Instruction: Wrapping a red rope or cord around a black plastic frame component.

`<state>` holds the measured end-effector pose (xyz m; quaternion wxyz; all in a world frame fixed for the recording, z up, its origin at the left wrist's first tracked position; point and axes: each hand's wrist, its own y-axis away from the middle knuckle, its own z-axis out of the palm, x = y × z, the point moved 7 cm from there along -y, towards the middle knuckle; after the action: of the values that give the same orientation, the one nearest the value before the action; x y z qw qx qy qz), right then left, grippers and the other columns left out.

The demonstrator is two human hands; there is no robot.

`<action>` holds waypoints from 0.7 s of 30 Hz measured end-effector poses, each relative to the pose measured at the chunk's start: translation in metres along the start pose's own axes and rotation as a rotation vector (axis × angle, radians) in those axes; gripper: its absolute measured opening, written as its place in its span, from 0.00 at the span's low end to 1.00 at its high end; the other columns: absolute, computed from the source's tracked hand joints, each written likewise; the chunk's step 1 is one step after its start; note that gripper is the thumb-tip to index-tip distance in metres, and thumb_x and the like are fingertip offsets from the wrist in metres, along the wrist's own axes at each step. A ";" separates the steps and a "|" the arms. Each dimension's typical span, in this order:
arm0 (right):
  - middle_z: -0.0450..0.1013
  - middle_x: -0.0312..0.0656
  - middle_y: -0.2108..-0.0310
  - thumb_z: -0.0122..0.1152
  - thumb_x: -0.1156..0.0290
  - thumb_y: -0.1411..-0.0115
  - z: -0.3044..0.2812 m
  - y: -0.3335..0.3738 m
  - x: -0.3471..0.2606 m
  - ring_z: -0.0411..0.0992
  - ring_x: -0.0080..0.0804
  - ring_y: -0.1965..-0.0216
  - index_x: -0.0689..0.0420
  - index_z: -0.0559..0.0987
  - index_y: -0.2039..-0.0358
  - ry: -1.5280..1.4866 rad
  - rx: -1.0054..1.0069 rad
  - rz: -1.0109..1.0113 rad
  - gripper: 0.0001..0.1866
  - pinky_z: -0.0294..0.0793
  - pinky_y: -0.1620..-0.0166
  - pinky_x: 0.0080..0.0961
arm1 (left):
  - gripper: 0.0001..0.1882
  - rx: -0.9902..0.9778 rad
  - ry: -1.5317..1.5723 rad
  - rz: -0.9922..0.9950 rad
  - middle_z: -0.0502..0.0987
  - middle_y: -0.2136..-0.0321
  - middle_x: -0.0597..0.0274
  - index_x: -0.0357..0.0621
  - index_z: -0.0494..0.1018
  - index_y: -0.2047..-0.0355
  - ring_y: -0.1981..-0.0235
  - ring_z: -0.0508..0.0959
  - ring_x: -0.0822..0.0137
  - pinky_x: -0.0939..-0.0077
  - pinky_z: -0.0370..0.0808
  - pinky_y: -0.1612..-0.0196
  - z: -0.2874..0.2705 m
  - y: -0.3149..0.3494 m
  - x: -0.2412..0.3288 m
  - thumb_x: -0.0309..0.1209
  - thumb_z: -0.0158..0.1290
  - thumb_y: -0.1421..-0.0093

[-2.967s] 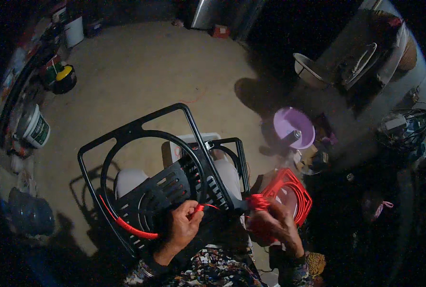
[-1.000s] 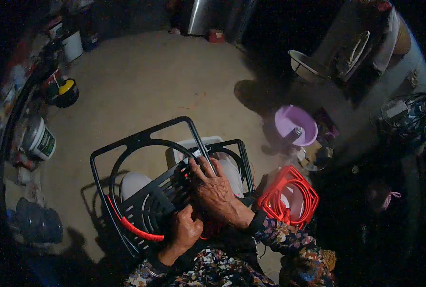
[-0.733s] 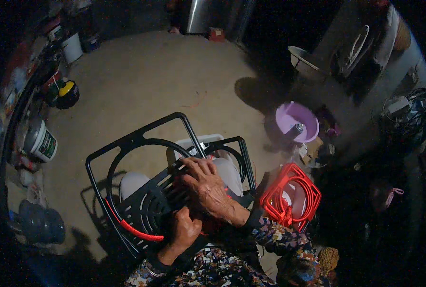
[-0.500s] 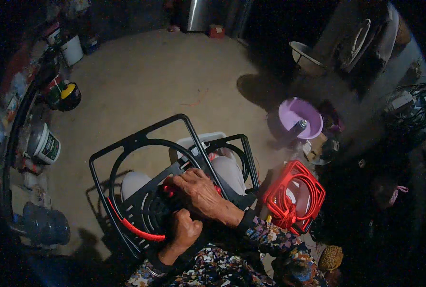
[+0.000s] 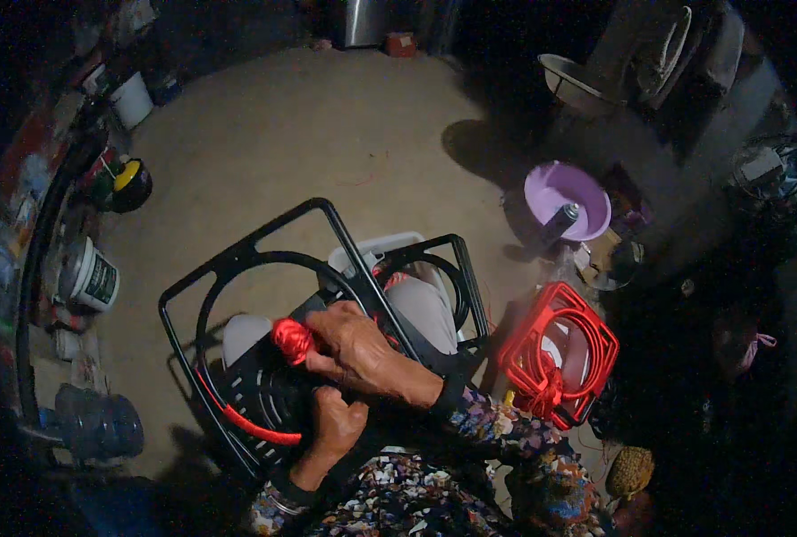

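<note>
A black frame with a large ring and a slotted panel lies tilted across my lap. A stretch of red ribbon wrapping covers the ring's lower left part. Over the panel, my right hand is closed on a shiny red ribbon bundle. My left hand is curled into a fist just below it, close against the frame; whatever its fingers hold is hidden. Behind my right knee stands a second black frame. A similar frame wrapped in red is to my right.
A white tub stands behind my knees. Further right are a purple basin and a dark can. Along the left side stand a white bucket, a black-and-yellow round container and a bluish clear bottle.
The red ribbon bundle now shows clearly beyond my right hand, where before it was mostly covered. My right hand has shifted slightly left and down; my left fist stays near the frame.
</note>
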<state>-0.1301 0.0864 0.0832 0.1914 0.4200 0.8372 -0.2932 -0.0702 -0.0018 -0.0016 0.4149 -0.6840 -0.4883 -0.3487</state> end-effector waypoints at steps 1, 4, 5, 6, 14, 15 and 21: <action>0.72 0.39 0.66 0.61 0.64 0.48 -0.004 0.000 -0.008 0.69 0.36 0.62 0.57 0.74 0.53 -0.002 -0.001 0.008 0.21 0.65 0.53 0.32 | 0.08 -0.049 -0.087 -0.078 0.67 0.84 0.35 0.32 0.67 0.84 0.80 0.69 0.37 0.49 0.62 0.75 0.000 0.004 0.001 0.27 0.51 0.61; 0.72 0.31 0.63 0.58 0.61 0.41 -0.035 0.000 -0.014 0.67 0.17 0.61 0.57 0.72 0.50 -1.185 0.131 0.440 0.21 0.68 0.57 0.21 | 0.08 -0.075 -0.330 0.074 0.73 0.80 0.42 0.34 0.72 0.78 0.77 0.73 0.43 0.55 0.68 0.71 -0.004 0.010 -0.010 0.27 0.53 0.58; 0.71 0.31 0.64 0.58 0.62 0.40 -0.058 0.010 -0.010 0.67 0.18 0.62 0.57 0.72 0.50 -1.111 0.222 0.451 0.20 0.68 0.57 0.21 | 0.09 -0.057 -0.474 0.317 0.76 0.78 0.47 0.36 0.74 0.74 0.76 0.75 0.48 0.59 0.71 0.68 0.002 0.011 -0.001 0.27 0.55 0.57; 0.71 0.30 0.64 0.57 0.63 0.39 -0.074 0.020 -0.006 0.67 0.19 0.63 0.57 0.73 0.51 -1.051 0.294 0.455 0.18 0.68 0.58 0.21 | 0.11 0.119 -0.104 0.199 0.78 0.73 0.57 0.38 0.76 0.67 0.73 0.77 0.57 0.68 0.73 0.63 -0.007 0.004 -0.002 0.28 0.57 0.52; 0.73 0.34 0.65 0.53 0.73 0.44 -0.144 0.206 -0.014 0.70 0.21 0.66 0.61 0.71 0.51 -1.099 0.727 0.913 0.19 0.69 0.62 0.18 | 0.11 -0.078 0.305 -0.279 0.74 0.79 0.66 0.35 0.73 0.64 0.78 0.71 0.78 0.82 0.68 0.73 0.011 -0.006 -0.005 0.26 0.58 0.46; 0.73 0.34 0.65 0.53 0.73 0.44 -0.141 0.212 -0.016 0.70 0.21 0.66 0.61 0.71 0.51 -1.096 0.730 0.920 0.19 0.69 0.62 0.18 | 0.14 -0.092 0.302 -0.234 0.72 0.81 0.68 0.34 0.71 0.60 0.82 0.68 0.80 0.84 0.66 0.79 0.014 -0.008 0.001 0.25 0.58 0.45; 0.72 0.28 0.66 0.58 0.65 0.40 -0.094 0.227 -0.011 0.67 0.17 0.65 0.57 0.74 0.52 -0.930 0.281 1.092 0.17 0.68 0.61 0.17 | 0.14 -0.135 0.286 -0.207 0.77 0.77 0.61 0.31 0.73 0.62 0.78 0.73 0.76 0.82 0.70 0.75 0.011 -0.016 0.008 0.26 0.60 0.47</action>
<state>0.0537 0.2491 0.0853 0.5904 0.6302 0.2951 -0.4090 -0.0820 0.0141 0.0046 0.3951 -0.5998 -0.4678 -0.5151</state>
